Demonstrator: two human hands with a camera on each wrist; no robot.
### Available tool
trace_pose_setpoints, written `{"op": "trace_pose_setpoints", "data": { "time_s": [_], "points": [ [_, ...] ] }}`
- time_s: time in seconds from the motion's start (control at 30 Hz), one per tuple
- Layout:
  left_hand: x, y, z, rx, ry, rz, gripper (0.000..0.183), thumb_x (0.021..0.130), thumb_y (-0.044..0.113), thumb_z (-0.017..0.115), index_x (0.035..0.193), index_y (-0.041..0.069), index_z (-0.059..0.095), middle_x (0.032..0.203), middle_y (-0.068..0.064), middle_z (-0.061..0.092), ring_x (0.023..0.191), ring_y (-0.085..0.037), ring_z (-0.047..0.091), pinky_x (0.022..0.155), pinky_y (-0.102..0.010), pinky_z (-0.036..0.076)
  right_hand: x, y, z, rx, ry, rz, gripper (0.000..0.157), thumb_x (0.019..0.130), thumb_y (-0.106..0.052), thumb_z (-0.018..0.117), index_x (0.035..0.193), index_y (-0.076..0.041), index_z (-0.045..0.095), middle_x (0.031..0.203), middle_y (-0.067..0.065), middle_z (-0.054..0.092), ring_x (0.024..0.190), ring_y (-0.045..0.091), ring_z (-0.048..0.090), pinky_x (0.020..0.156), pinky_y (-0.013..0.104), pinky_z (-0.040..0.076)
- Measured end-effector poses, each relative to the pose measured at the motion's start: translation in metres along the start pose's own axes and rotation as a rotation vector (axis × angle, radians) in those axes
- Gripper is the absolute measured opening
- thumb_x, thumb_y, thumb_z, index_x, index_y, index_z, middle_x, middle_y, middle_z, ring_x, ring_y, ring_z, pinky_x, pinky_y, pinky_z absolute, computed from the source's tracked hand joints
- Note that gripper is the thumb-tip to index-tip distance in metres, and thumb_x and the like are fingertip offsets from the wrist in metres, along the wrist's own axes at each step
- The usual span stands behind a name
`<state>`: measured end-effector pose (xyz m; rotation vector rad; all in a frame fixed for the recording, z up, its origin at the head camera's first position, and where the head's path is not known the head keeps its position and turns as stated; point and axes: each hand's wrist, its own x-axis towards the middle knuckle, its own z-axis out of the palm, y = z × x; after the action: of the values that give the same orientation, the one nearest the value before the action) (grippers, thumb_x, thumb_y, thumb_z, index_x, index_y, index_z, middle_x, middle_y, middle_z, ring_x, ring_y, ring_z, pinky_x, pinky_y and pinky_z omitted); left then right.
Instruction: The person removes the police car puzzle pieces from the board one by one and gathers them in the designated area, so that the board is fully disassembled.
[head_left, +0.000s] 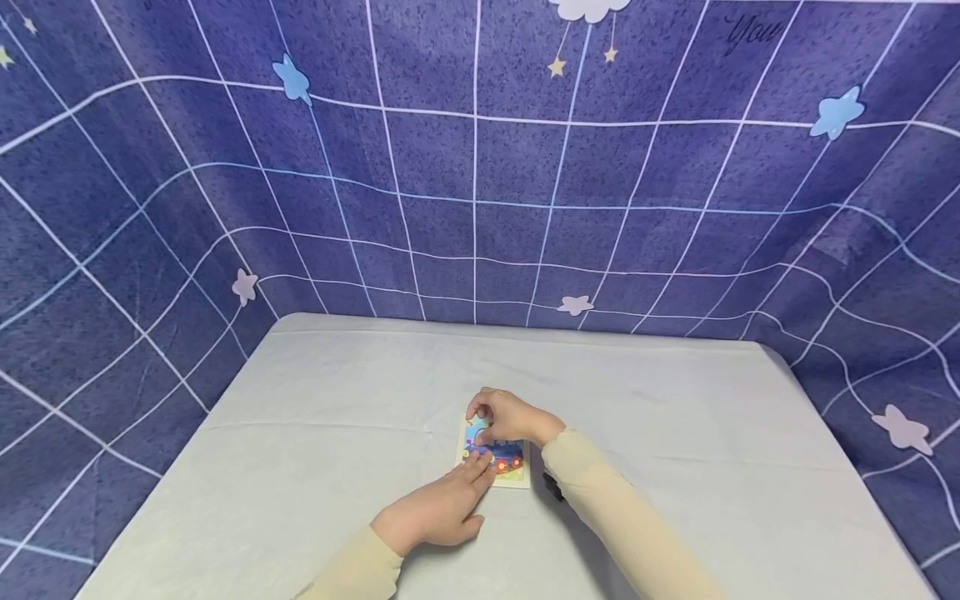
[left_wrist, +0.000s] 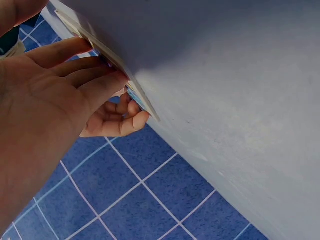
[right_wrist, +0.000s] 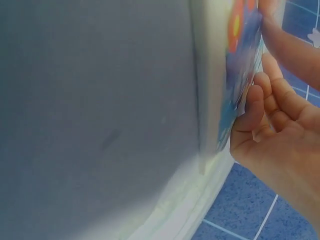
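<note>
A small, pale-rimmed jigsaw puzzle board (head_left: 512, 477) with a bright blue, red and yellow vehicle picture lies flat on the table. My left hand (head_left: 444, 506) rests with straight fingers on its near left part. Over the far left part, my right hand (head_left: 510, 417) has curled fingers. Its thumb and fingertips pinch what looks like a thin puzzle piece (right_wrist: 242, 107) at the picture's surface; the piece is mostly hidden. Seen from the left wrist, the board (left_wrist: 145, 102) shows edge-on, with the right fingers at its far end.
A pale cloth covers the table (head_left: 337, 400). Dark blue curtain (head_left: 435, 158) with a white grid and stars stands behind it and along both sides. A small black object (head_left: 553, 487) shows beside the right sleeve.
</note>
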<state>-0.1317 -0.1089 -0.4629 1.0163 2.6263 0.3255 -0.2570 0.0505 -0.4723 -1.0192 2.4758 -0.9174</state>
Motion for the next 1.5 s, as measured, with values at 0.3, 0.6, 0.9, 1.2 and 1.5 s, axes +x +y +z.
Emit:
{"op": "trace_pose_setpoints", "data": {
  "time_s": [0.3, 0.6, 0.9, 1.2, 1.5],
  "points": [
    [-0.002, 0.0, -0.003, -0.005, 0.01, 0.027, 0.06, 0.092, 0.019, 0.058, 0.14, -0.011, 0.04, 0.151, -0.029, 0.027, 0.141, -0.041, 0.023, 0.114, -0.046, 0.026, -0.004, 0.002, 0.0, -0.011, 0.04, -0.054, 0.031, 0.078, -0.003, 0.078, 0.106, -0.003, 0.065, 0.096, 0.01, 0.057, 0.084, 0.022, 0.054, 0.075, 0.024, 0.048],
    [-0.001, 0.0, -0.001, 0.007, 0.011, 0.014, 0.06, 0.092, 0.02, 0.058, 0.141, -0.009, 0.04, 0.152, -0.027, 0.027, 0.142, -0.039, 0.023, 0.115, -0.044, 0.026, -0.005, 0.006, -0.003, -0.027, 0.049, -0.134, 0.031, 0.076, -0.004, 0.08, 0.105, -0.001, 0.071, 0.095, 0.011, 0.062, 0.086, 0.025, 0.06, 0.077, 0.028, 0.053],
    [-0.002, 0.001, -0.003, 0.003, 0.006, 0.006, 0.062, 0.091, 0.02, 0.06, 0.141, -0.009, 0.039, 0.152, -0.027, 0.027, 0.142, -0.038, 0.024, 0.114, -0.044, 0.027, 0.0, 0.008, -0.004, -0.058, 0.0, -0.149, 0.032, 0.075, -0.008, 0.081, 0.105, -0.003, 0.07, 0.096, 0.008, 0.062, 0.088, 0.022, 0.059, 0.079, 0.027, 0.053],
    [-0.001, 0.002, -0.004, -0.016, 0.0, 0.008, 0.062, 0.09, 0.019, 0.06, 0.141, -0.01, 0.04, 0.152, -0.026, 0.026, 0.142, -0.037, 0.023, 0.115, -0.043, 0.026, 0.002, 0.002, -0.006, -0.11, -0.04, -0.114, 0.033, 0.076, -0.007, 0.081, 0.104, -0.005, 0.065, 0.094, 0.007, 0.058, 0.084, 0.021, 0.054, 0.075, 0.024, 0.046],
    [-0.002, 0.001, -0.005, -0.011, -0.005, 0.0, 0.063, 0.09, 0.02, 0.06, 0.142, -0.009, 0.039, 0.153, -0.026, 0.026, 0.142, -0.036, 0.024, 0.115, -0.042, 0.026, 0.004, -0.004, -0.006, -0.118, -0.089, -0.054, 0.027, 0.078, -0.007, 0.078, 0.1, -0.006, 0.063, 0.097, 0.005, 0.056, 0.089, 0.018, 0.052, 0.081, 0.026, 0.047]
  ]
}}
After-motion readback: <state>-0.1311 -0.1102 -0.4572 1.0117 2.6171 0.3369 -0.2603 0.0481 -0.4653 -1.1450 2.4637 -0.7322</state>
